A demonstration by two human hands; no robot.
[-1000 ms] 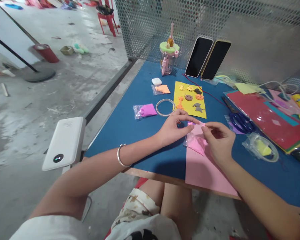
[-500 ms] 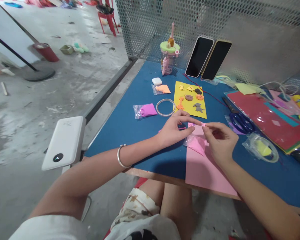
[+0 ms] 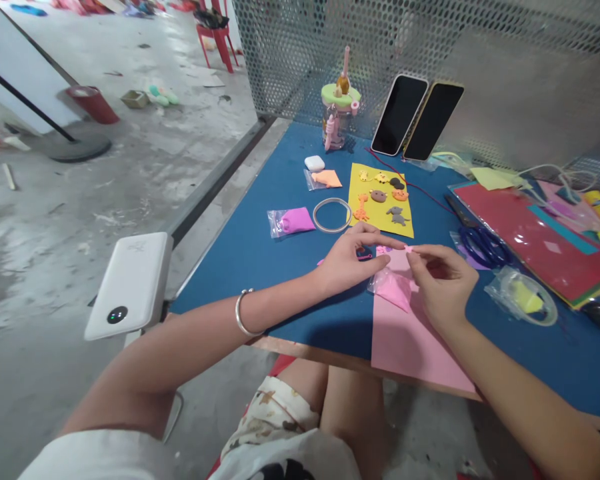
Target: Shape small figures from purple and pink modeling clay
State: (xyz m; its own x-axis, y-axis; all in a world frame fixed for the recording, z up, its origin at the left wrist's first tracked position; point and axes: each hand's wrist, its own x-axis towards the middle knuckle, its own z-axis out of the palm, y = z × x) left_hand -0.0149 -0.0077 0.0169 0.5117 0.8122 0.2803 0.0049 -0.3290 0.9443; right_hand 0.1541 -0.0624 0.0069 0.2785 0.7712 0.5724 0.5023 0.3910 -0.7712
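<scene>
My right hand (image 3: pixel 443 280) pinches a small bit of pink clay (image 3: pixel 409 249) between thumb and fingertips, over a pink paper sheet (image 3: pixel 405 347). Reaching in from the left, my left hand (image 3: pixel 355 257) has its index finger stretched out to that same bit; its thumb is apart and it grips nothing I can see. A clear bag of pink clay (image 3: pixel 394 291) lies on the sheet between my hands. Part of a thin pink tool (image 3: pixel 365 257) shows beneath my left hand. Beyond is a yellow sheet (image 3: pixel 380 223) bearing several small clay animal figures.
A purple clay packet (image 3: pixel 297 220), a clear ring (image 3: pixel 332 215) and an orange packet (image 3: pixel 327 179) lie left. Two phones (image 3: pixel 399 115) and a lidded cup (image 3: pixel 337 113) stand at the back. Blue scissors (image 3: pixel 485 247) and a red folder (image 3: pixel 525 233) lie right; a power bank (image 3: pixel 127 287) sits left.
Almost nothing differs. Both hands keep their places at the pink clay, and the view has shifted only very slightly.
</scene>
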